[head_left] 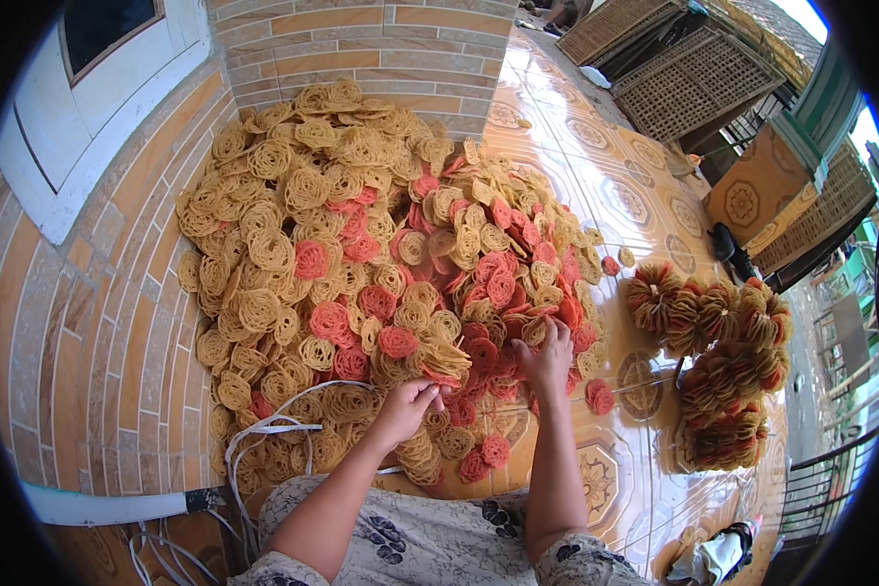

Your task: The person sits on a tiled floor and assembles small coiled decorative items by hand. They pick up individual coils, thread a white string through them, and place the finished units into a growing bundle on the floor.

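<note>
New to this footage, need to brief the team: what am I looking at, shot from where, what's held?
No machine: these are a person's two bare hands. The single picture comes from a wide fisheye camera on the person's head, looking down, so straight edges bend near the rim. A large heap of lacy discs, yellow and red, lies on the tiled floor; bundles of discs sit to the right. The left hand pinches a small stack. The right hand touches the heap; its grip is unclear.

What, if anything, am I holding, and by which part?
Your left hand holds a bunch of discs by its near edge; whether your right hand grips anything is unclear.
</note>
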The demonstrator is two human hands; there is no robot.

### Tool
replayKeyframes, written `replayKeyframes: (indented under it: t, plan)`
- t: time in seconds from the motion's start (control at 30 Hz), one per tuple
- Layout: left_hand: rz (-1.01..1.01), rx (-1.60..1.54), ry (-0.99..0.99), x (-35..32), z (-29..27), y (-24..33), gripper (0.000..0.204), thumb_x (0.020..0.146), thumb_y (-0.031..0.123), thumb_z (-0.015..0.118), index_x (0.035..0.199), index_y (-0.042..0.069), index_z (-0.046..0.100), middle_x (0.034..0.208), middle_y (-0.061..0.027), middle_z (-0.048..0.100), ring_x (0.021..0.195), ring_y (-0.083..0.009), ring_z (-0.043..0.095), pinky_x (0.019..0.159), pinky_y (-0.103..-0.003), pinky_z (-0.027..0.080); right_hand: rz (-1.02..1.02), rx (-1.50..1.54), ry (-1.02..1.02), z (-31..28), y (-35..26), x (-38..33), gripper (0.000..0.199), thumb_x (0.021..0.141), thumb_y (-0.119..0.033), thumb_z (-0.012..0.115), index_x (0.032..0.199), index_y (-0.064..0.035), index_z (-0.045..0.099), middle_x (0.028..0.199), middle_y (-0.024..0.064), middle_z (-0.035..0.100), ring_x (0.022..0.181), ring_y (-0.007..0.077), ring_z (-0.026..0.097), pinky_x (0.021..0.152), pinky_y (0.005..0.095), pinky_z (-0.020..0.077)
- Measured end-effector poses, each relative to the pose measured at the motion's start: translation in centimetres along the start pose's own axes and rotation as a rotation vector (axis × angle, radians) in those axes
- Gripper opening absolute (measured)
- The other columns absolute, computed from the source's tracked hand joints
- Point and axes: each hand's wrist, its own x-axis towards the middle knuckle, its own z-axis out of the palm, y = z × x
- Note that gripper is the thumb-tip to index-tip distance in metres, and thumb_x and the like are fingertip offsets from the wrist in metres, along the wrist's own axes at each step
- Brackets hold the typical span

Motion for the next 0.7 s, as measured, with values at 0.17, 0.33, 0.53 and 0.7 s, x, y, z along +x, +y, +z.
replayKeyframes:
  t: [0.17,0.33,0.53,0.7]
  plan:
    - [0.054,0.004,-0.012,0.0,0.2,0.1,0.023,0.102,0.015,0.046,0.104,0.001,0.064,0.079,0.0009,0.063,0.08,-0.0084,0.055,0.081,-0.025,0.043,0.173,0.504,-0.135,-0.1,-0.1,0.5,0.037,0.084,-0.012,0.07,0.116,0.0027,0.059,0.107,0.0181,0.064,0.098,0.0264,0.061,0.086,0.0363,0.0489]
    - [0.03,0.127,-0.042,-0.2,0.1,0.2,0.024,0.101,0.017,0.048,0.103,0.0,0.065,0.078,-0.0007,0.064,0.077,-0.0095,0.056,0.079,-0.026,0.045,0.328,1.294,-0.425,-1.0,-1.6,0.8,0.031,0.1,-0.019,0.054,0.117,0.0062,0.061,0.106,0.0065,0.067,0.094,0.0089,0.061,0.084,0.0258,0.0485]
    - [-0.059,0.205,-0.09,-0.1,0.3,0.3,0.025,0.101,0.018,0.049,0.101,-0.001,0.065,0.077,-0.0014,0.065,0.076,-0.0102,0.057,0.076,-0.026,0.045,0.34,1.401,-0.674,-1.1,-3.7,0.0,0.033,0.104,-0.023,0.046,0.112,0.0043,0.062,0.101,0.0024,0.067,0.093,0.009,0.061,0.086,0.0277,0.0504]
    - [0.001,0.17,-0.039,-0.1,0.3,0.0,0.025,0.101,0.017,0.049,0.099,-0.001,0.066,0.076,-0.0019,0.064,0.074,-0.0105,0.057,0.075,-0.027,0.045,0.153,1.275,-0.689,-2.8,-5.4,-0.4,0.032,0.102,-0.023,0.049,0.114,0.0041,0.064,0.1,0.0022,0.068,0.094,0.0073,0.059,0.085,0.0259,0.0486]
